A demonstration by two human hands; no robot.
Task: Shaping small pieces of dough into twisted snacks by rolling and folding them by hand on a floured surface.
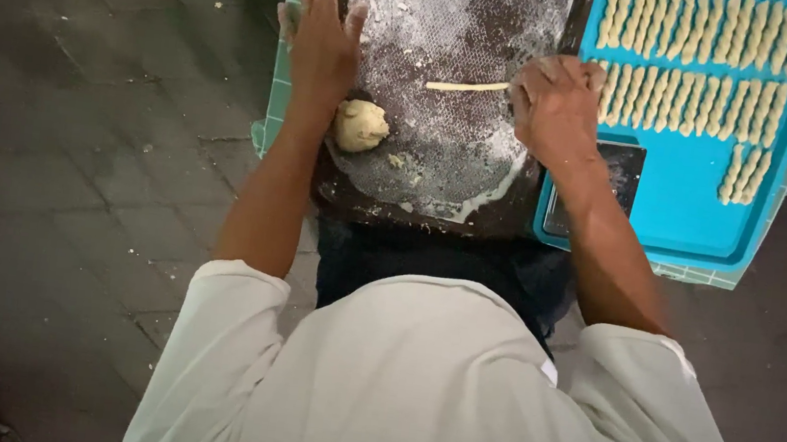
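At about nine o'clock on the floured dark board [441, 147], the left hand [323, 40] lies flat, palm down, fingers spread and pointing toward twelve o'clock, its forearm running straight back to the white-sleeved shoulder. It holds nothing; it seems only to steady the board's left edge. Just below its wrist, toward seven o'clock on the board, sits a small lump of dough [361, 125], touching or nearly touching the forearm, with a few crumbs beside it.

Moving right, a thin dough rope [466, 86] lies across the board's middle, running from the centre out to three o'clock, where its end disappears under the right hand [557, 106]. That hand is curled over, knuckles up, fingers bent down onto the rope's end; whether it pinches the rope or merely presses on it I cannot tell, since the fingertips are hidden.

Further right, at three o'clock from the board, a blue tray [682, 205] carries rows of small twisted dough pieces [698, 58]: two full rows along the top and a short group of about four starting a third row at the right. A dark flat rectangular object [625, 168] rests in the tray's near-left corner.

By my reckoning the work is well along: much of the tray is filled, while the lump and one rope remain unshaped and the tray's lower half is bare.
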